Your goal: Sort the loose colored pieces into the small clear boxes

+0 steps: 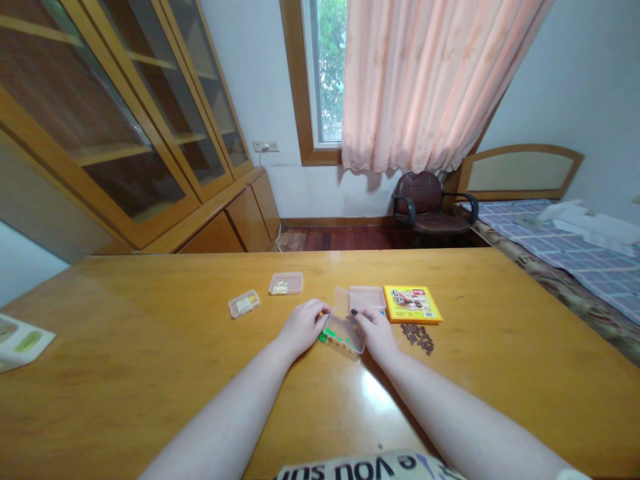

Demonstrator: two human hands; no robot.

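A clear plastic box [345,325], tilted, sits between my hands, with several small green pieces [330,333] in and beside it. My right hand [379,335] grips the box's right side; a small dark spot shows at a fingertip. My left hand [303,328] is at the box's left edge, fingers curled together over the green pieces. What those fingers pinch is hidden. Just behind my right hand lies another clear plastic box [367,297], with a bit of blue showing at its lower right corner.
A yellow box [413,305] lies to the right, with a pile of small brown pieces [419,338] in front of it. On the left are a clear box with cream pieces [286,283] and a smaller clear box [245,304]. All stand on the wooden table [150,347].
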